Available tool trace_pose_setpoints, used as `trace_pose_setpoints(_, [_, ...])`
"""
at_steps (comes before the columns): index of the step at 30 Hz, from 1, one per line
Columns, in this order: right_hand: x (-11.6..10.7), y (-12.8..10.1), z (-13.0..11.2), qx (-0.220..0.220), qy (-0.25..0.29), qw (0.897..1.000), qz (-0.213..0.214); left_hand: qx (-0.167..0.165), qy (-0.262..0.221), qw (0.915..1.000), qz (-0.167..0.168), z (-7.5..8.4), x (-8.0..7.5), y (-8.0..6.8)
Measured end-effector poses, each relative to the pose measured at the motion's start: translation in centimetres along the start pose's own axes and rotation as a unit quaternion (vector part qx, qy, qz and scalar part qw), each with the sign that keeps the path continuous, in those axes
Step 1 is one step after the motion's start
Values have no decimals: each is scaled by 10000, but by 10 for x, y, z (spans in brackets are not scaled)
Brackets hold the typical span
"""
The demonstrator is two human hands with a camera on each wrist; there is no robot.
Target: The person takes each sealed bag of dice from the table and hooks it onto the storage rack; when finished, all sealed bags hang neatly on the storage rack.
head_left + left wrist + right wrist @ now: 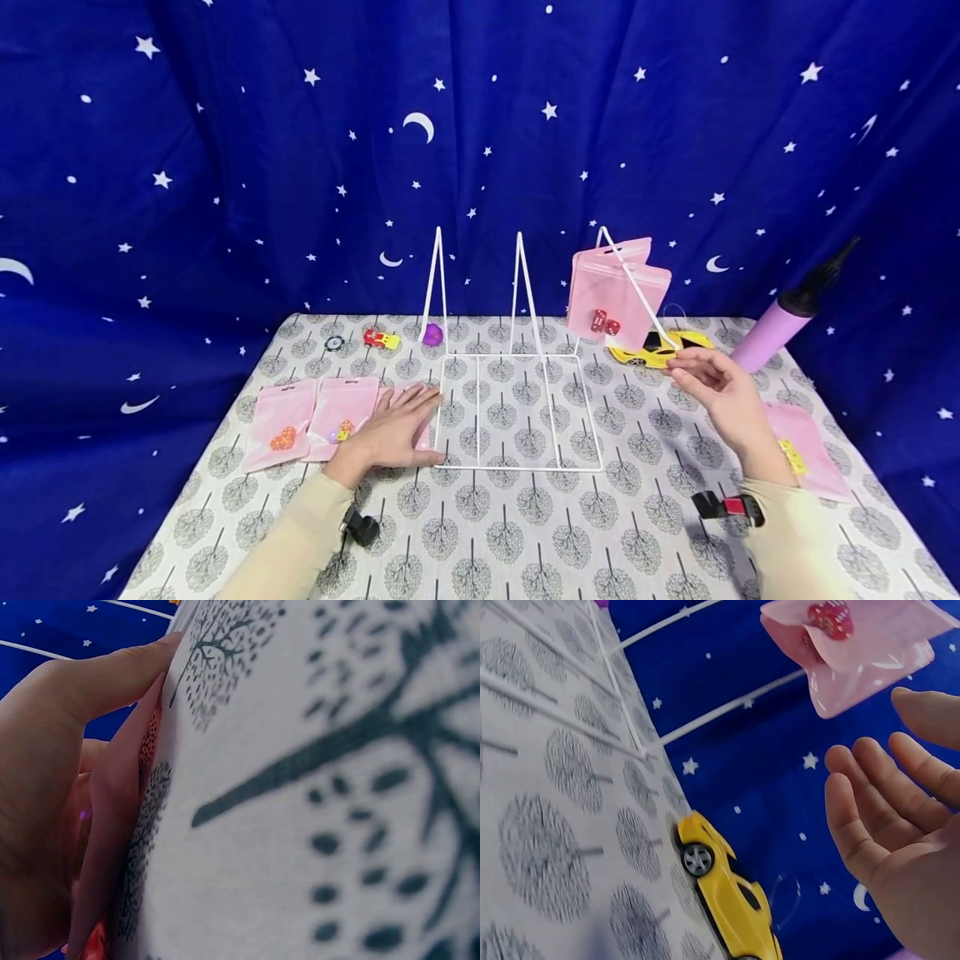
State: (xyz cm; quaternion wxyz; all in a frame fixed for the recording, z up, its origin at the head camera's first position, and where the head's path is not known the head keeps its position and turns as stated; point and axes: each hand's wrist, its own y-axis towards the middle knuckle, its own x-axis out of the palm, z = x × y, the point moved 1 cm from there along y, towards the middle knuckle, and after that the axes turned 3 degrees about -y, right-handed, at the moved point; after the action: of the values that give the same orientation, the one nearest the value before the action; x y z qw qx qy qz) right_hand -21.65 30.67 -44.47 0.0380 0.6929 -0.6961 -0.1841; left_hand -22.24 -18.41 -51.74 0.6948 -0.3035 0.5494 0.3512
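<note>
A white wire rack (517, 469) with three tall prongs stands on the cloth. On its right prong hang two pink zip bags (626, 292); red dice (606, 323) show in the front one. My right hand (712, 392) is beside that prong's front tip, fingers loosely bent and holding nothing; the right wrist view shows it apart from the bags. My left hand (397, 429) lies with fingers spread over a pink bag (422, 429), at the rack's left edge. Much of this bag is hidden under the hand, and its edge (112, 795) shows below the palm in the left wrist view.
Pink bags with orange dice (282, 439) and mixed dice (345, 430) lie at left; one with yellow pieces (792, 457) lies at right. Behind are a yellow toy car (648, 350), purple pump (772, 333), small red-yellow car (381, 339), purple ball (432, 335) and dark ring (334, 342).
</note>
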Motion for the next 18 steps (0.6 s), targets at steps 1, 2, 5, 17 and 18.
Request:
trace_pose_setpoints(1, [-4,-3,0,2,-32,10000,46,8,-10,10000,7,0,0,0])
trace_pose_setpoints(2, [-7,-5,0,-15,-38,10000,88,11,-14,10000,13,0,0,0])
trace_pose_setpoints(5, [-18,-13,-1,-58,65,9998,186,-6,3,10000,0,0,-1,0])
trace_pose_setpoints(17, [-54,-34,-11,-117,-362,9974,608,-60,93,9999,-73,0,-1,2])
trace_pose_setpoints(18, [-56,-36,-11,-175,-345,9971,653,-57,85,9999,-72,0,-1,1])
